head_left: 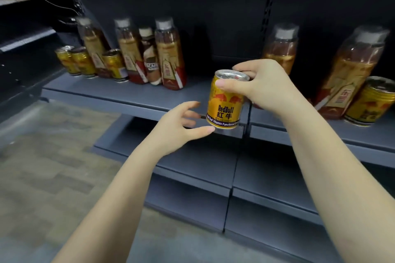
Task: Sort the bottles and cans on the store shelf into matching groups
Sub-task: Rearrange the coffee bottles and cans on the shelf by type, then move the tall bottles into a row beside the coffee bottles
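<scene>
Your two bare forearms reach in from the bottom edge, nearest the camera. Your left hand [181, 121] hovers with its grip spread, fingers loosely fanned, thumb tip just under the base of a gold Red Bull can [225, 103] without clearly touching it. Your right hand [263, 85] holds that can by its top rim, thumb on the near side and fingers curled over the far side, carrying it upright in the air in front of the grey shelf [128, 94].

On the shelf at far left stand two gold cans [74, 61], then a tall tea bottle [92, 45], a third gold can [115, 65], another tea bottle [130, 49], a brown Nescafé bottle [150, 55] and a third tea bottle [170, 53]. Behind your right hand stands one more tea bottle [281, 49]. At far right a large tea bottle [350, 70] stands just beside a gold can [369, 102].
</scene>
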